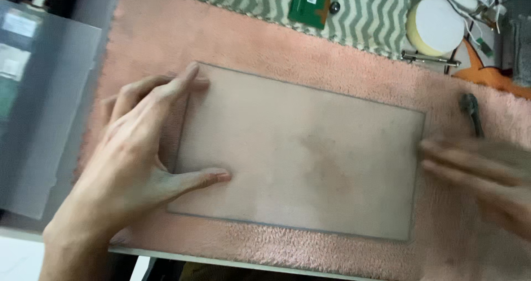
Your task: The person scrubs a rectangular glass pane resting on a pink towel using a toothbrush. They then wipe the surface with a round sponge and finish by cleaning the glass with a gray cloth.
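Glass — a thin clear rectangular panel (301, 156) — lies flat on the pink fleecy mat (166, 32), its long edges running left to right. The left hand (138, 148) rests open on the panel's left end, fingers spread along the edge and thumb pressed onto the surface; it grips nothing. The right hand (487, 176) is blurred at the right edge, fingers extended and touching or just beside it — I cannot tell whether it grasps anything. A safe way to handle such a sheet, I judge, is even pressure at the edges, never the middle. Near the right hand lies a small dark tool (471, 112); farther off sit a white round pad (435, 25) and a green circuit board (310, 3).
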